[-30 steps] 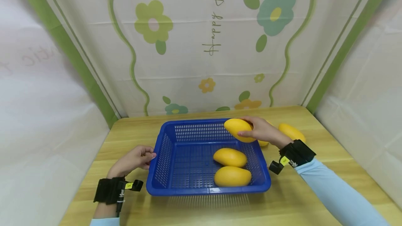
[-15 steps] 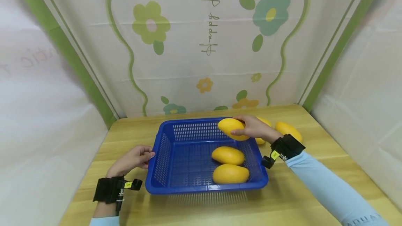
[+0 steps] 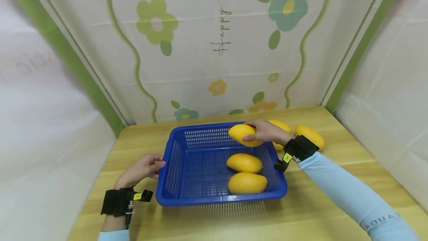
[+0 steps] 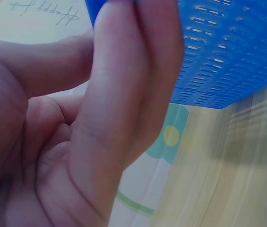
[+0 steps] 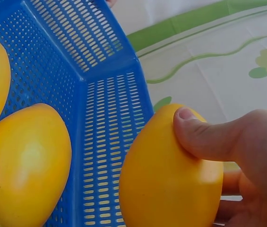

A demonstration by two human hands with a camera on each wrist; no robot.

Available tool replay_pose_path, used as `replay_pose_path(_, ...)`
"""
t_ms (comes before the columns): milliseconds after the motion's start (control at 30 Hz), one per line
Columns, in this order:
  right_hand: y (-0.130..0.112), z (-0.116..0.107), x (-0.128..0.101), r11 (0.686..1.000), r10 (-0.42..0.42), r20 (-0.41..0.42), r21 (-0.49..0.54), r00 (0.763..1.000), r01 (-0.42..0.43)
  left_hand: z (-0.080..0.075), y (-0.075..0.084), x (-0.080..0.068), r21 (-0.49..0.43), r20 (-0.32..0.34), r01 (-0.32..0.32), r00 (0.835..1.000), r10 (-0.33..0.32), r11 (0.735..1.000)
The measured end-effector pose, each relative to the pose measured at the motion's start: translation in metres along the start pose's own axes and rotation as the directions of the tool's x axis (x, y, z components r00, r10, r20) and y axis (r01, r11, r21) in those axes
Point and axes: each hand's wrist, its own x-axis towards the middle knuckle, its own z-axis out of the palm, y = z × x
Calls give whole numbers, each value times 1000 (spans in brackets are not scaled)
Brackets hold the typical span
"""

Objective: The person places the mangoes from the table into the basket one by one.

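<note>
My right hand (image 3: 267, 131) grips a yellow mango (image 3: 241, 134) over the far right part of a blue plastic basket (image 3: 190, 201). In the right wrist view, the thumb (image 5: 204, 137) lies along the side of this mango, with the other fingers partly hidden behind it. Two more mangoes, a rear one (image 3: 245, 163) and a front one (image 3: 247, 183), lie side by side in the basket's right half. At the left rim, my left hand (image 3: 143, 168) pinches the basket's edge between thumb and fingers, as the left wrist view also shows.
Outside the basket, behind my right wrist, lie several mangoes, one (image 3: 310, 137) farthest right and another (image 3: 280, 125) partly hidden by the hand. A wooden table (image 3: 140, 140) carries everything. Flower-printed cloth (image 3: 187, 58) stands along its back and sides.
My right hand has carried its mango leftward, from near the basket's right rim to farther in over the basket. The left hand keeps its hold on the rim. The head view has shifted slightly.
</note>
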Motion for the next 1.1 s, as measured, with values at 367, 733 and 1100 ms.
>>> replay_pose_path(367, -7, 2, 10, 1000, 4, 51, -7, 999, -3, -2, 4, -1, 16, 1, -5, 1000, 5, 1000)
replay_pose_path(733, -8, 5, 18, 1000, 21, 88, -20, 996, -19, -1, 4, -1, 11, -15, 11, 1000, -11, 1000)
replay_pose_path(1100, -6, 16, 23, 996, 88, 61, -29, 994, -87, -1, 3, 1, 11, -23, 22, 1000, -21, 1000)
